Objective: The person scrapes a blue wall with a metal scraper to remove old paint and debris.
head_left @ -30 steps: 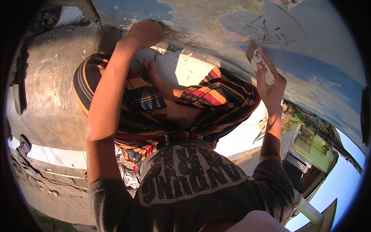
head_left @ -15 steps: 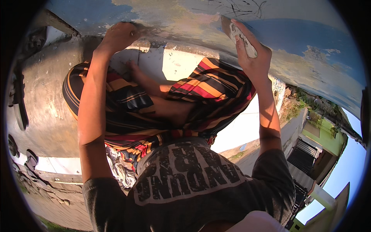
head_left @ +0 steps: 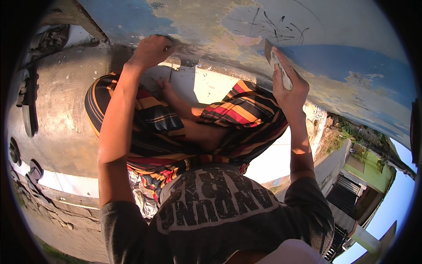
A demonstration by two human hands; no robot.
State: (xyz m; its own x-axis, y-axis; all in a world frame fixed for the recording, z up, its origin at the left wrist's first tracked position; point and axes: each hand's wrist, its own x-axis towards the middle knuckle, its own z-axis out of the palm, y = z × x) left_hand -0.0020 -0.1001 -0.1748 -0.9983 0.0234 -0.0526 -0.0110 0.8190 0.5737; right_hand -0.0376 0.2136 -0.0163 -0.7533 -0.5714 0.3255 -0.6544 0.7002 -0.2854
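A putty knife (head_left: 281, 70) with a white, paint-crusted handle is gripped in my right hand (head_left: 292, 90). Its blade end points up against the painted wall (head_left: 351, 57), at the edge of a blue patch. My left hand (head_left: 154, 49) is closed in a fist against the lower part of the same wall, to the left; a dark edge shows by its fingers, but what they hold, if anything, is hidden. Around both hands the paint is worn into blue, grey and tan patches, with black scribbled lines above the putty knife.
My crossed legs under a striped cloth (head_left: 246, 103) fill the space below the wall, over white tiles (head_left: 274, 154). Sandals (head_left: 34, 174) lie at the left beyond a worn concrete surface (head_left: 61, 114). A green house (head_left: 367, 169) stands at far right.
Both hands appear slightly lower and further right in the picture, as does the wall with its scribbles, so the view has shifted. The putty knife stays in my right hand.
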